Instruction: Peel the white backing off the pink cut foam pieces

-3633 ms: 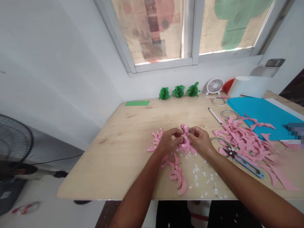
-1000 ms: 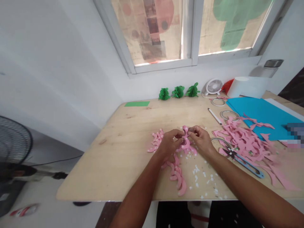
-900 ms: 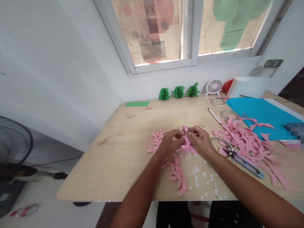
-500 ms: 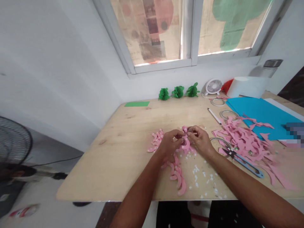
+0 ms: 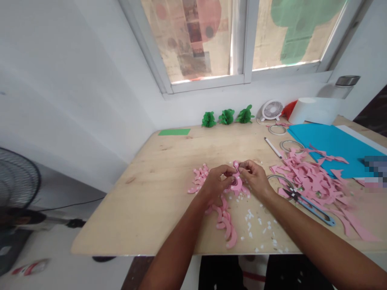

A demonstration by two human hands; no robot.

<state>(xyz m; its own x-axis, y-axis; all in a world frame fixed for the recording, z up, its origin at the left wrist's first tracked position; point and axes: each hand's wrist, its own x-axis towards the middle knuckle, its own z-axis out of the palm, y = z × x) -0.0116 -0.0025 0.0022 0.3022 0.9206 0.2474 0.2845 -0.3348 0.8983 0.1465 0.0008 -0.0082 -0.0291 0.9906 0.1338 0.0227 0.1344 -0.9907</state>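
Between my two hands is a curved pink paper piece (image 5: 237, 184), with its upper end near my right fingertips. My left hand (image 5: 220, 181) pinches it from the left, thumb and fingers closed on it. From the right, my right hand (image 5: 253, 174) grips its upper part between thumb and forefinger. Beside my left hand lies a cluster of small pink paper pieces (image 5: 199, 177). A chain of pink paper curves (image 5: 227, 227) stretches below my hands toward the table's front edge. Tiny white scraps (image 5: 249, 221) are scattered near my right forearm.
A heap of pink paper offcuts (image 5: 314, 177) lies right, beside a blue-handled cutter (image 5: 316, 208), tape rings (image 5: 292, 146) and a white pen (image 5: 273, 147). Blue sheets (image 5: 326, 141) lie behind. Green paper figures (image 5: 226, 116) and a small fan (image 5: 272, 110) stand along the wall.
Both hands stay in nearly the same place. The fingers of my right hand have shifted very slightly at the top of the pink piece.
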